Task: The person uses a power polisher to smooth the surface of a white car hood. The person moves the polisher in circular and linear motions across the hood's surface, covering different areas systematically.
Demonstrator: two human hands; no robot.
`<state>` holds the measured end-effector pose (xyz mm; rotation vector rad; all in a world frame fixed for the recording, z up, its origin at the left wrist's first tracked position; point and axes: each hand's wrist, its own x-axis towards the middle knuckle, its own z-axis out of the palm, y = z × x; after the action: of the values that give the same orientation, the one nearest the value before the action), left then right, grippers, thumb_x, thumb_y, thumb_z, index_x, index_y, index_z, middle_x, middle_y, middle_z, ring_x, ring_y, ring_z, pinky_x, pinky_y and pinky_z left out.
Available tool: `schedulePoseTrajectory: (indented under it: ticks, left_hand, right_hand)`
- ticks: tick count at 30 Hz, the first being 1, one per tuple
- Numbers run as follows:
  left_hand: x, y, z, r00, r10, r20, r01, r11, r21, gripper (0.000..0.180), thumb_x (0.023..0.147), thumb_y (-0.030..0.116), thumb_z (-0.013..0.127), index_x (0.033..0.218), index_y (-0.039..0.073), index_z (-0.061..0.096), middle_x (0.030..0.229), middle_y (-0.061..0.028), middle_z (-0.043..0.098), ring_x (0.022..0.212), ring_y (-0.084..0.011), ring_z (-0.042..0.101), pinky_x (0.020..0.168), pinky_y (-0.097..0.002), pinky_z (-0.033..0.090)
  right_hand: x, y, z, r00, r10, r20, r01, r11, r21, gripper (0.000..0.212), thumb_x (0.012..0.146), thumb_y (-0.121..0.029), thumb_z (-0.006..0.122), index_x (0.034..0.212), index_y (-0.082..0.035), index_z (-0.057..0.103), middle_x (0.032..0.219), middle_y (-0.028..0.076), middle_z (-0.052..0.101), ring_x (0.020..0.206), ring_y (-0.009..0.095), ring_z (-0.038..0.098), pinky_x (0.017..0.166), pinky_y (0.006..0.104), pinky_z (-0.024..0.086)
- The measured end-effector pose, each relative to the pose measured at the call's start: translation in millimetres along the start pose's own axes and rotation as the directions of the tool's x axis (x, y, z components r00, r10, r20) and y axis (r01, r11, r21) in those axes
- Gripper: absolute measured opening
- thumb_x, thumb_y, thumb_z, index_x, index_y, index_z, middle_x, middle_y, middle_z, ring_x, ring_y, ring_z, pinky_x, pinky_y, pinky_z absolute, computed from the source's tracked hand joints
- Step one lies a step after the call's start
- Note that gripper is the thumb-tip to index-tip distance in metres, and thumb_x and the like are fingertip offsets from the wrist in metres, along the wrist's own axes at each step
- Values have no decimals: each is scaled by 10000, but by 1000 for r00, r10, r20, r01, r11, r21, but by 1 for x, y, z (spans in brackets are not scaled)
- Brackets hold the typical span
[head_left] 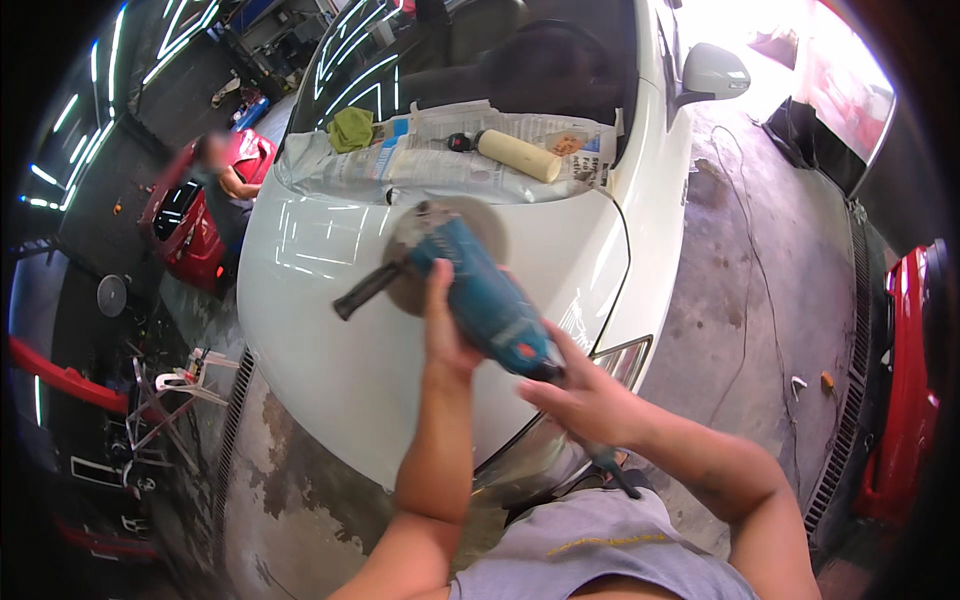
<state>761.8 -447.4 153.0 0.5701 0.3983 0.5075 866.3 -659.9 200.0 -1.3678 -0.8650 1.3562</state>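
Head view: a teal and black handheld power polisher [490, 300] sits in the middle of the frame, angled from upper left to lower right over the glossy white car hood [340, 370]. Its round greyish pad [484, 222] is a blurry disc near the hood's upper middle; can't tell if it's actually touching the paint. The stubby black side handle [368, 290] pokes out left with 0 hands on it.

Both hands are on the tool. The left hand [450, 325] is closed around the body at center, thumb lying up along the left side, other fingers mostly hidden underneath. The right hand [590, 395] is wrapped round the back end, just right of center, fingers narrow on it.

Top center, printed newspaper sheets [400, 165] cover the base of the windshield, with 1 crumpled lime-green cloth [350, 130] and 1 cream cylindrical bottle with a black cap [520, 156] lying on them. White side mirror [715, 72] is upper right, and a thin dark cable [746, 250] snakes down the grey concrete floor [700, 260] below it. Upper left there's 1 other person [235, 188] beside a shiny red car [195, 240].
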Motion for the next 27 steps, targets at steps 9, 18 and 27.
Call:
schedulePoseTrajectory:
  ticks: [9, 18, 27]
  left_hand:
    - [-6, 34, -18, 993, 113, -14, -113, 993, 24, 861, 984, 745, 594, 1408, -3, 550, 1282, -185, 690, 1197, -325, 688, 1074, -631, 553]
    - [3, -122, 83, 967, -143, 209, 163, 983, -82, 776, 1022, 662, 618, 1420, -1, 564, 1302, -193, 691, 1227, -340, 686, 1062, -537, 576]
    - [-8, -122, 96, 947, -225, 227, 234, 972, -12, 826, 1027, 706, 556, 1404, -28, 558, 1253, -227, 700, 1141, -364, 719, 1015, -576, 593]
  right_hand:
    - [32, -28, 10, 995, 63, 80, -52, 991, -126, 941, 1062, -379, 696, 1728, -99, 94, 936, 75, 620, 704, 132, 601, 589, 324, 533]
    - [-142, -12, -48, 968, 90, -233, -104, 993, -48, 959, 1079, -218, 693, 1737, -87, 8, 966, 65, 636, 753, 105, 646, 624, 269, 526]
    - [-158, -7, -50, 965, 141, -219, -137, 990, 33, 1030, 1066, -370, 720, 1734, -63, -1, 862, 44, 589, 657, 114, 567, 595, 296, 498]
